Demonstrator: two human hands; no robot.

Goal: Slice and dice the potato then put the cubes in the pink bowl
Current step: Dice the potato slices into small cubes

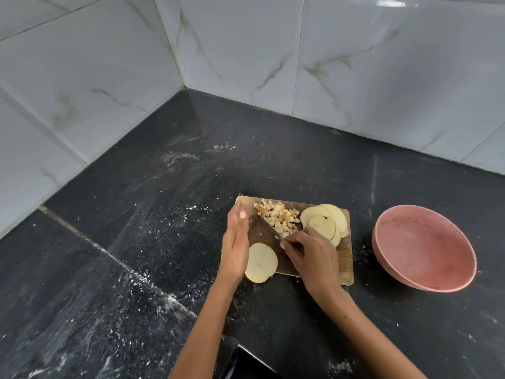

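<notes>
1. The left hand (235, 239) stands on edge at the left end of the cutting board (345, 265), fingers straight and together, holding nothing. I take it for a wall, so cubes swept toward it stay on the wood.
2. Just below that hand a lone potato slice (261, 263) lies on the board's near-left corner, part of it hanging over the edge onto the black counter (136, 242) (it looks next in line for dicing).
3. The knife (269, 227) slants across the middle of the board, its tip near the left palm and its blade against the pile of potato cubes (278, 217) heaped along the far edge. It seems to be herding them, not cutting.
4. The right hand (311, 255) is curled around the knife handle, over the board's near-right part.
5. Beyond those knuckles, a fan of uncut slices (325, 217) overlaps at the board's far-right corner, between the cubes and the bowl's side; a sweep rightward would run into them.
6. The pink bowl (426, 250) sits on the counter just right of the board, apart from it, no cubes in it yet.
</notes>
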